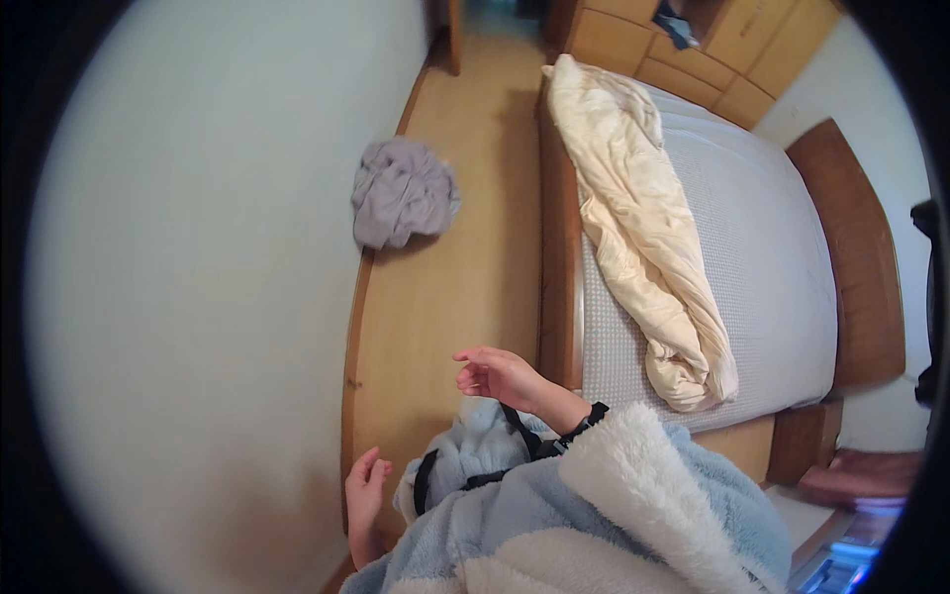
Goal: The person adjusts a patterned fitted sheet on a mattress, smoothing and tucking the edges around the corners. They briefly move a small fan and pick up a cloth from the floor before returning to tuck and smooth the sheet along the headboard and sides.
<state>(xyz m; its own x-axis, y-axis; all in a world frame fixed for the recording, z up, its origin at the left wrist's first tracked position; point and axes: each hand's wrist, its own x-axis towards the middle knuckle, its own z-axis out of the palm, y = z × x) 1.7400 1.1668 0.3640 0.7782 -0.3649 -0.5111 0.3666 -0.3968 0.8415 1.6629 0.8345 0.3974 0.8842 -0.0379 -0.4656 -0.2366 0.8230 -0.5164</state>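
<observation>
My right hand (497, 376) reaches out over the floor beside the bed's foot, fingers loosely curved and apart, holding nothing. Lower and near the wall, my left hand (366, 483) is raised with its fingers apart and nothing in it. Ahead of both hands, a crumpled grey-purple cloth (404, 193) lies in a heap on the floor against the wall. To the right, a long cream quilt (643, 238) is bunched lengthwise along the foot end of the bed (762, 218), apart from my hands.
Wooden floor (485, 178) runs as a narrow aisle between the white wall (218, 247) and the wooden footboard (560, 247). Wooden cabinets (693, 64) stand past the bed, a dark cloth hanging from one. The headboard (851, 257) is at right, with a lit screen (841, 569) at lower right.
</observation>
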